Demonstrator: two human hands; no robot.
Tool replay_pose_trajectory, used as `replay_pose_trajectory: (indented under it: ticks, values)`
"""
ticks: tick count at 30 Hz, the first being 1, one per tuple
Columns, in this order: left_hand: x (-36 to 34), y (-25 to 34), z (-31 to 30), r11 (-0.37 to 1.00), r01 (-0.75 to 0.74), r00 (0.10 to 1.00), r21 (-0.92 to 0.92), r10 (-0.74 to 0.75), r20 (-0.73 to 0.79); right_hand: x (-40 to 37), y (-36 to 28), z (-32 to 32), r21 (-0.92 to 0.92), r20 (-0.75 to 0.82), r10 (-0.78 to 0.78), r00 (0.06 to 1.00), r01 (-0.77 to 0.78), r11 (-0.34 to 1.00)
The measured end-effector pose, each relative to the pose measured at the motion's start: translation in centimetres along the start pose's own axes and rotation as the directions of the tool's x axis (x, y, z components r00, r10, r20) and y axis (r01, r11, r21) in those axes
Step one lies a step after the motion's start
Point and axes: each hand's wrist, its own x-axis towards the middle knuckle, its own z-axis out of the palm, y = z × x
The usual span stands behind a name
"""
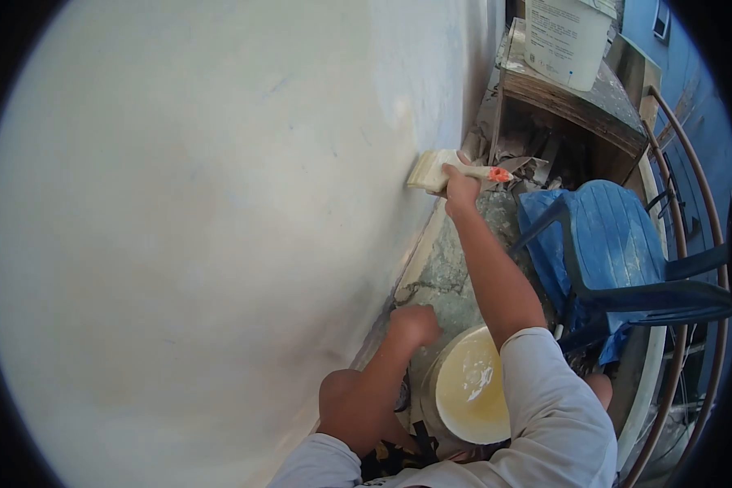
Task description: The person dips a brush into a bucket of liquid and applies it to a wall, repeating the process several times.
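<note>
Paintbrush (437, 170) and right hand (462, 185) were together at the right edge of the pale wall (203, 244), beyond the middle of the view. The right hand had closed around the brush where the handle met the broad head, with the thumb laid along it; the light handle, with its orange end, pointed away from the wall. The bristles faced the wall, though whether they touched it I could not tell. The left hand (415, 325) was curled, its back uppermost, low beside the foot of the wall; I could not tell whether it held anything. Just to the right of that hand stood a round bucket (473, 440) with pale yellow paint (470, 390) in it, partly hidden by the right arm's light sleeve. Rough grey floor (451, 264) ran along the wall's foot. To the right of the right arm was a blue plastic chair (614, 232), with a blue sheet (548, 272) just beside and partly behind it. Farther off, a white printed tub (563, 45) stood on an open-fronted wooden cabinet (577, 110), and a brown metal railing (680, 350) curved past the chair.
</note>
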Motion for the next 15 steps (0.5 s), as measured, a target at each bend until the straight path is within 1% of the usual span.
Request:
replay_pose_trajectory:
  ticks: [2, 3, 4, 6, 7, 9, 10, 12, 14, 15]
  values:
    - [0.3, 0.0, 0.2, 1.000, -0.005, 1.000, -0.009, 0.005, -0.009, 0.7, -0.4, 3.7, 0.043, 0.113, -0.054, 0.992, 0.049, 0.998]
    - [0.4, 0.0, 0.3, 1.000, -0.012, 1.000, -0.006, 0.012, -0.010, 0.9, -2.5, 6.4, 0.062, 0.128, -0.137, 0.982, 0.130, 0.990]
    - [0.3, -0.1, 0.4, 1.000, -0.017, 1.000, -0.002, 0.017, -0.007, 0.6, -6.1, 9.0, 0.083, 0.138, -0.215, 0.967, 0.205, 0.975]
    - [0.0, 0.1, 0.4, 1.000, -0.024, 0.999, 0.015, 0.024, -0.023, -1.0, -13.0, 11.6, 0.242, 0.258, -0.267, 0.929, 0.205, 0.948]
    - [-0.2, 0.3, 0.3, 0.999, -0.031, 0.999, 0.024, 0.032, -0.041, -1.1, -15.1, 12.2, 0.243, 0.256, -0.267, 0.929, 0.205, 0.948]
    - [-0.2, 0.7, 0.0, 0.999, -0.036, 0.999, 0.022, 0.036, -0.024, -0.9, -17.6, 12.7, 0.501, 0.303, -0.337, 0.891, 0.152, 0.852]
    - [-0.2, 0.7, -0.1, 0.999, -0.039, 0.999, 0.023, 0.039, -0.002, -0.4, -16.3, 12.3, 0.502, 0.303, -0.336, 0.892, 0.150, 0.852]
    - [-0.3, 0.8, -0.2, 0.999, -0.040, 0.999, 0.017, 0.039, 0.014, 0.8, -10.8, 10.9, 0.324, 0.254, -0.115, 0.960, 0.028, 0.946]
    - [-0.2, 1.0, -0.3, 0.999, -0.045, 0.999, 0.006, 0.045, 0.015, 1.2, -5.5, 6.7, 0.158, 0.140, -0.050, 0.989, 0.027, 0.987]
    - [-0.2, 0.9, -0.3, 0.999, -0.037, 0.999, 0.012, 0.037, 0.009, 1.1, -4.0, 4.2, 0.099, 0.107, -0.019, 0.994, 0.008, 0.995]
